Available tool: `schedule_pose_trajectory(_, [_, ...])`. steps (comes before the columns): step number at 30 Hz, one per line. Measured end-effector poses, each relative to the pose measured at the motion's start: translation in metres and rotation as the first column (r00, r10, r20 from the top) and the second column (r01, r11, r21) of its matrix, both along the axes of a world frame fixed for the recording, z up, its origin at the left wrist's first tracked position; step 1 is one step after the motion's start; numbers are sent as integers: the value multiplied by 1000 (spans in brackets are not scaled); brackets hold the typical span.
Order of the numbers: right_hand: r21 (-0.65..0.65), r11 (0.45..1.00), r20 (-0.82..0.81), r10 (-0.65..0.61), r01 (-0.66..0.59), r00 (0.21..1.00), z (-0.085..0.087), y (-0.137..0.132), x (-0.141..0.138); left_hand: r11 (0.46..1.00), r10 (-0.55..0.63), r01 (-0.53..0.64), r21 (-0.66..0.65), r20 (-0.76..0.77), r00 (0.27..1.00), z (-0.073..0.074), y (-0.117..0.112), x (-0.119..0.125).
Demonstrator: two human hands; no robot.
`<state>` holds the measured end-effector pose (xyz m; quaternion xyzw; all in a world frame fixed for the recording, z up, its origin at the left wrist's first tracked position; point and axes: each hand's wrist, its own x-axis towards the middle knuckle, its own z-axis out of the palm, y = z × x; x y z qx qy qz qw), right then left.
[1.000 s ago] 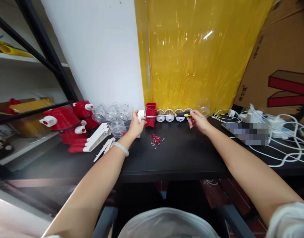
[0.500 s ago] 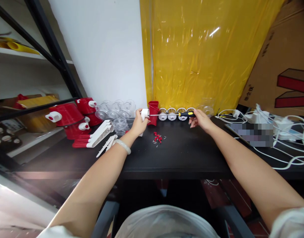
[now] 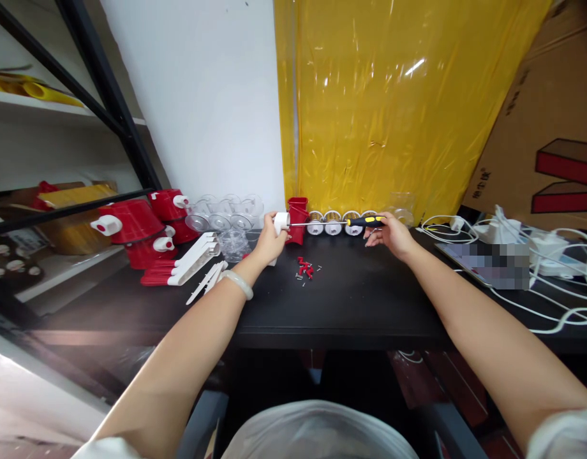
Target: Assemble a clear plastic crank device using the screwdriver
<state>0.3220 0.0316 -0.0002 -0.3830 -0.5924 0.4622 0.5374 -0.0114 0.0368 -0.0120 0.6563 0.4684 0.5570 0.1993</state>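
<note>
My left hand [image 3: 269,242] is closed round a small white plastic part [image 3: 281,221], held up over the black table [image 3: 351,299]. My right hand [image 3: 392,234] grips the black and yellow handle of a screwdriver [image 3: 365,222]. Its thin shaft runs level to the left, and the tip meets the white part. A small red piece [image 3: 297,227] stands just behind the white part. Loose red bits and small screws [image 3: 305,270] lie on the table between my hands.
Red and white plastic housings [image 3: 131,223], clear bowls [image 3: 221,217] and white handles [image 3: 193,258] crowd the table's left. A row of round metal pieces [image 3: 334,222] lines the yellow sheet. White cables and chargers [image 3: 527,242] lie right; a cardboard box [image 3: 552,127] leans behind.
Both hands stay on the white part and the screwdriver. The fingers of my right hand have shifted a little on the handle. The view has drifted slightly.
</note>
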Motion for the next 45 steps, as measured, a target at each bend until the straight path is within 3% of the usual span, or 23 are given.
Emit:
schedule_pose_trajectory(15, [42, 999, 39, -12, 11, 999, -4, 2, 3, 1000, 4, -4, -24, 0, 1000, 3, -3, 2])
schedule_pose_trajectory(22, [69, 994, 9, -82, 81, 997, -7, 6, 2, 999, 26, -27, -31, -16, 1000, 3, -4, 2])
schedule_pose_trajectory(30, [120, 971, 95, -218, 206, 971, -5, 3, 1, 1000, 23, -22, 22, -45, 999, -1, 0, 0])
schedule_pose_trajectory(39, [8, 1000, 38, -13, 13, 999, -4, 7, 3, 999, 6, -6, -38, -4, 1000, 1, -2, 1])
schedule_pose_trajectory(45, [2, 1000, 33, 14, -14, 999, -3, 5, 3, 999, 38, -38, -6, -46, 998, 0, -1, -1])
